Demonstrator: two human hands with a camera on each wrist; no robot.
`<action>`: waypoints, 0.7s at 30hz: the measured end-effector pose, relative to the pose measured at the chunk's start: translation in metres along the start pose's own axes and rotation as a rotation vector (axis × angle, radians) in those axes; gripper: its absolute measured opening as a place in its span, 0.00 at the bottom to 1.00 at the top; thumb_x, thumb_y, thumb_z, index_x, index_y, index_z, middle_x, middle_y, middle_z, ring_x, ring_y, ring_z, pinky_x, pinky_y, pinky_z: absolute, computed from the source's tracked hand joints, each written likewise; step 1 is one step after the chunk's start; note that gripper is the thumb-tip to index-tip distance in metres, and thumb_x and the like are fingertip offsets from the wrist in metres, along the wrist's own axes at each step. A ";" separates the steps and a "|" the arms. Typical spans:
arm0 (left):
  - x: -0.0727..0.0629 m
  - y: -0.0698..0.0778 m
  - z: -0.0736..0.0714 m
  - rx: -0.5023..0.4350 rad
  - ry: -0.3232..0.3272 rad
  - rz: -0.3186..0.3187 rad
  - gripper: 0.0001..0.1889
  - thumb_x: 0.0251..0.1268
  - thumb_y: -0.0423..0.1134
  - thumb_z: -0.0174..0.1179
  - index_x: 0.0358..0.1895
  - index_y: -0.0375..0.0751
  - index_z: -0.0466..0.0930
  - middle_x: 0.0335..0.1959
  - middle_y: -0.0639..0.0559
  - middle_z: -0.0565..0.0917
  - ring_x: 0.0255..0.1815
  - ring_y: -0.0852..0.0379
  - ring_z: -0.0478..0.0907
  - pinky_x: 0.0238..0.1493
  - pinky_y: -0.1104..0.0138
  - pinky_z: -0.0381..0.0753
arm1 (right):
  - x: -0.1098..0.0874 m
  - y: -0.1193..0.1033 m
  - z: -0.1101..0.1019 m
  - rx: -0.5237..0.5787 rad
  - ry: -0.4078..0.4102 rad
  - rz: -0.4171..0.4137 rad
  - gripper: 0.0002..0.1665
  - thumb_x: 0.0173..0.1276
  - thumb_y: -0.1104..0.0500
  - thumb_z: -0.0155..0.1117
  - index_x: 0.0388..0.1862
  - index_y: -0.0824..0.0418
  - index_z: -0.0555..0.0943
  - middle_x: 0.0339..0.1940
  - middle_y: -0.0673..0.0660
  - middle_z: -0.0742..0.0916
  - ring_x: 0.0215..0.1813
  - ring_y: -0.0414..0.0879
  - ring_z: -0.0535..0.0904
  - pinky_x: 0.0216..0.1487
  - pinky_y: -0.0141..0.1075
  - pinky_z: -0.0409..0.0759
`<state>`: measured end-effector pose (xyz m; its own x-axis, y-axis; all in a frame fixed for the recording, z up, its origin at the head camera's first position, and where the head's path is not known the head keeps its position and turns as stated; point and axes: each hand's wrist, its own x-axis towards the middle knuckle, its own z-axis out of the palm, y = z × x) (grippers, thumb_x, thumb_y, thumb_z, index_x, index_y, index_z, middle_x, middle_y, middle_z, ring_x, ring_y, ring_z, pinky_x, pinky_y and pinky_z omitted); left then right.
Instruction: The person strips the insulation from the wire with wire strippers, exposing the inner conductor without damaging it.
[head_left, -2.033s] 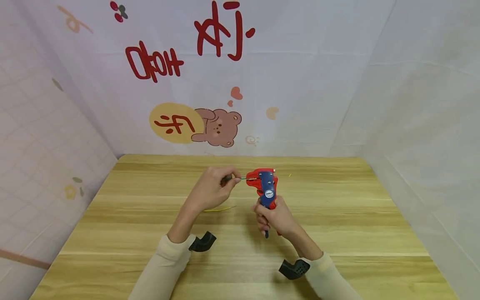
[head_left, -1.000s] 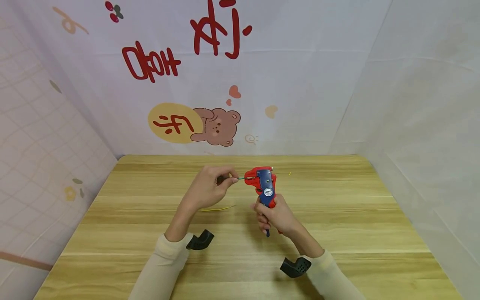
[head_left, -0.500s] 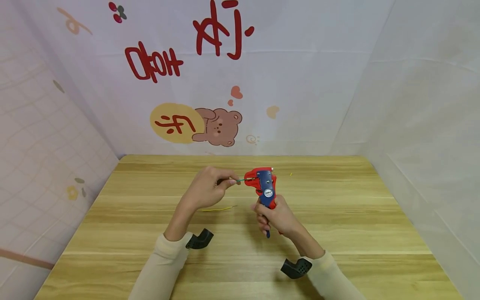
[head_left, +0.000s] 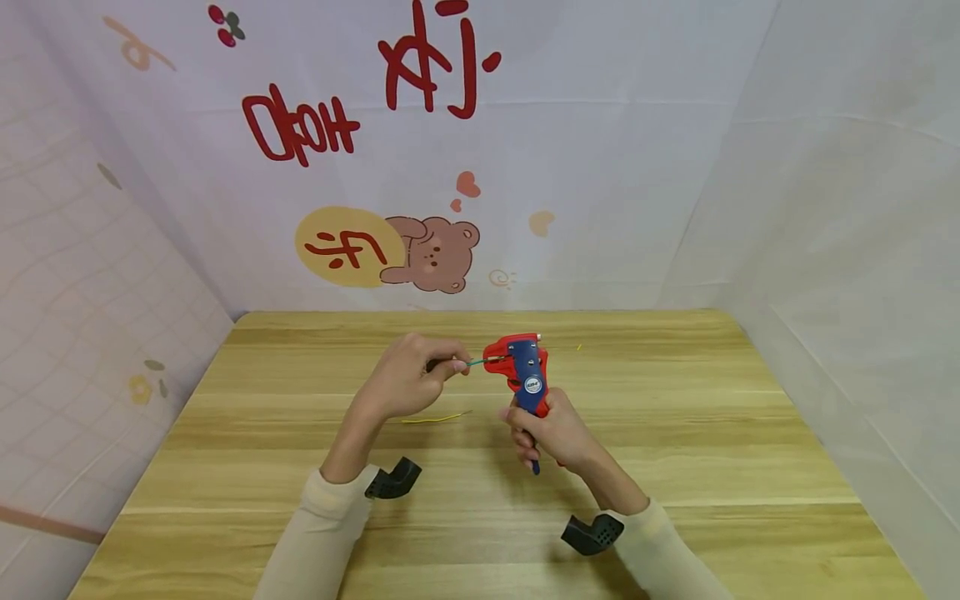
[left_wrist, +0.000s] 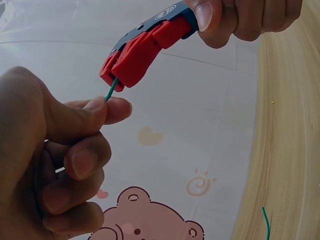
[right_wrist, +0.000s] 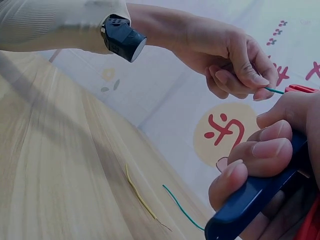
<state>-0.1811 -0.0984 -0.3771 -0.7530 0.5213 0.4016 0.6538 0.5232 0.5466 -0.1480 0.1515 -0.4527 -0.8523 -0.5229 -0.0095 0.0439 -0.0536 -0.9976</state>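
Note:
My left hand [head_left: 405, 379] pinches a thin green wire [left_wrist: 111, 90] between thumb and forefinger, the other fingers curled below. The wire's far end runs into the mouth of a red and blue wire stripper [head_left: 531, 371]. My right hand [head_left: 553, 429] grips the stripper's handles, holding it upright above the table. How deep the wire sits inside the red jaws is hidden. Under the left hand a yellow wire [head_left: 435, 418] with a bare end lies on the table. In the right wrist view a length of green wire [right_wrist: 182, 207] lies beside it.
The wooden table [head_left: 675, 467] reaches back to a white printed cloth wall [head_left: 615, 183], with cloth at both sides. A tiny yellow scrap [head_left: 579, 347] lies behind the stripper to the right. Black wrist mounts [head_left: 393, 479] stick out from the sleeves.
My left hand has drawn slightly left and down, so a little more green wire shows before the stripper. The stripper has shifted slightly left; the right hand keeps its grip.

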 end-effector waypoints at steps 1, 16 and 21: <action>0.000 0.000 0.000 -0.001 -0.002 0.001 0.09 0.71 0.33 0.63 0.32 0.52 0.86 0.17 0.63 0.71 0.18 0.67 0.64 0.25 0.71 0.64 | 0.000 0.000 0.000 -0.006 0.000 -0.002 0.15 0.77 0.63 0.57 0.29 0.68 0.69 0.13 0.51 0.75 0.13 0.43 0.70 0.17 0.38 0.77; 0.001 -0.001 -0.001 -0.012 -0.005 0.018 0.10 0.71 0.33 0.62 0.31 0.51 0.86 0.16 0.62 0.70 0.17 0.67 0.62 0.26 0.70 0.64 | 0.001 -0.003 -0.005 -0.047 -0.020 -0.036 0.16 0.76 0.62 0.58 0.27 0.68 0.70 0.13 0.52 0.76 0.13 0.44 0.72 0.17 0.42 0.79; 0.000 -0.002 -0.001 -0.028 -0.004 0.015 0.10 0.71 0.32 0.62 0.31 0.51 0.86 0.16 0.62 0.71 0.17 0.67 0.62 0.26 0.71 0.64 | 0.001 -0.003 -0.005 -0.046 -0.018 -0.032 0.16 0.76 0.63 0.57 0.27 0.67 0.70 0.13 0.52 0.75 0.13 0.44 0.71 0.17 0.42 0.78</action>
<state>-0.1829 -0.1001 -0.3777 -0.7425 0.5317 0.4074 0.6629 0.4960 0.5608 -0.1517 0.1553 -0.4498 -0.8434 -0.5369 0.0232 -0.0075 -0.0314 -0.9995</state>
